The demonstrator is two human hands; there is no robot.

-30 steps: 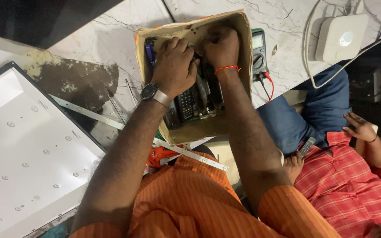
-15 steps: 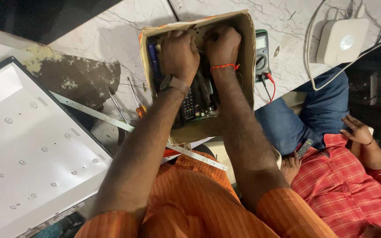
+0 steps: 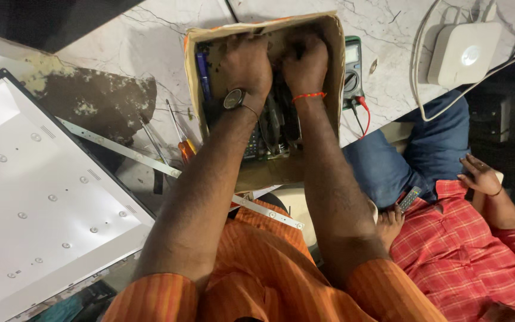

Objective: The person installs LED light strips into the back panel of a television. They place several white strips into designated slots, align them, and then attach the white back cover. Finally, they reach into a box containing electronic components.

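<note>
Both my hands are down inside an open cardboard box [image 3: 326,89] on the marble table. My left hand [image 3: 247,62], with a wristwatch, presses into the box's far left part, next to a blue pen-like item [image 3: 202,74]. Just to its right is my right hand [image 3: 305,62], with a red thread at the wrist; its fingers curl down among dark parts. A dark remote-like keypad and cables [image 3: 269,134] lie under my forearms. The fingertips of both hands are hidden in the clutter.
A green multimeter [image 3: 353,65] with red and black leads sits right of the box. A white device [image 3: 463,53] with cables lies far right. Screwdrivers [image 3: 181,142], a long LED strip [image 3: 120,149] and a white backlight panel [image 3: 31,197] lie left. A person in a red checked shirt [image 3: 472,250] sits at right.
Both hands have pushed farther toward the box's far end and sit closer together. The box itself stays in place.
</note>
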